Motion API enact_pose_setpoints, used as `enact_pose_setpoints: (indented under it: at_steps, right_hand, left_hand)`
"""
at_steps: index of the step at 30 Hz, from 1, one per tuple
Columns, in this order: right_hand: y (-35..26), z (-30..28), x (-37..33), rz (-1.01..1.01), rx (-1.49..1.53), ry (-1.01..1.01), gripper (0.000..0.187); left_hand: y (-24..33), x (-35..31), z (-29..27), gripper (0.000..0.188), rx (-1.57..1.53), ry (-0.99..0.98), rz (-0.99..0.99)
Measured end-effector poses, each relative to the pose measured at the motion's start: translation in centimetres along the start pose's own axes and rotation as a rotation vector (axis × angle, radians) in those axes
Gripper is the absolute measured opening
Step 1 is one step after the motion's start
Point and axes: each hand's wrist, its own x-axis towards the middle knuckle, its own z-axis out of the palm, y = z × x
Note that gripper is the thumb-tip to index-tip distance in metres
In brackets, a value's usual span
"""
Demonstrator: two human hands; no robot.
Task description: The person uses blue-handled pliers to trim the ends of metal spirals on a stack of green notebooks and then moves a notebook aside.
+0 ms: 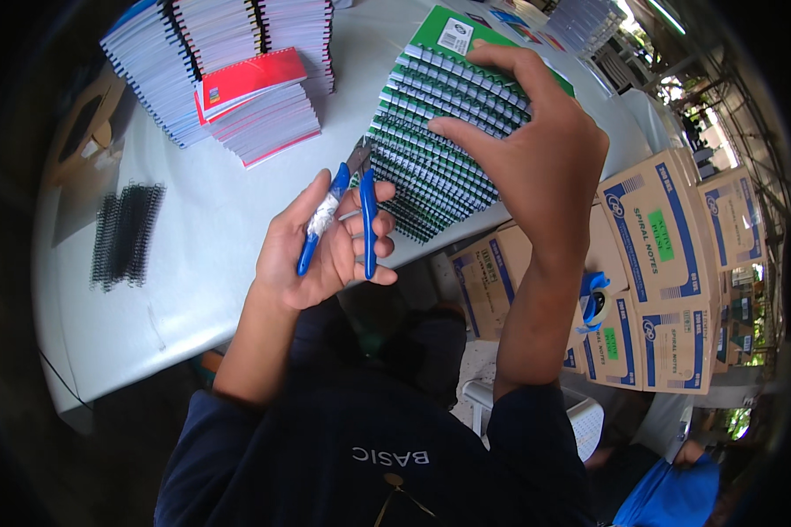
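Observation:
Blue-handled wire cutters point(369, 220) rest across the palm and fingers of my left hand point(336, 255), handles spread, with clear or white tape wrapped round one handle. Their short metal jaws point away from me, close to the near left side of a fanned stack of spiral notebooks point(431, 145). These have green covers and dark coils along their edges; the farthest shows a green cover with a white label. My right hand point(549, 154) hovers over the stack's right side, thumb and fingers wide apart. Whether its fingertips touch the notebooks I cannot tell.
Black-coiled notebooks point(228, 39) stand in piles at the far left, a red-covered stack point(259, 119) before them. Loose black spiral coils point(127, 235) lie on the left of the pale table point(193, 290). Cardboard boxes point(655, 233) and a blue tape dispenser point(596, 303) are at the right.

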Motion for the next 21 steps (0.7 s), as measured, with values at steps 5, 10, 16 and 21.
enact_pose_setpoints:
  at_steps: [5,10,16,21]
  right_hand:
    - [0.1,0.1,0.1,-0.076,-0.009,0.011,0.049]
    - [0.2,0.3,-0.1,-0.061,0.018,0.004,0.048]
    - [-0.1,0.2,0.2,-0.083,0.054,-0.001,0.048]
    - [0.4,0.3,-0.1,-0.115,0.022,0.005,0.049]
  left_hand:
    - [0.4,-0.1,-0.3,0.058,0.027,0.013,-0.003]
    - [-1.8,0.5,1.2,0.044,1.513,0.76,0.289]
    - [-0.8,-0.2,-0.4,0.057,0.42,0.294,0.109]
    - [0.2,0.1,-2.5,0.057,-0.001,-0.171,-0.004]
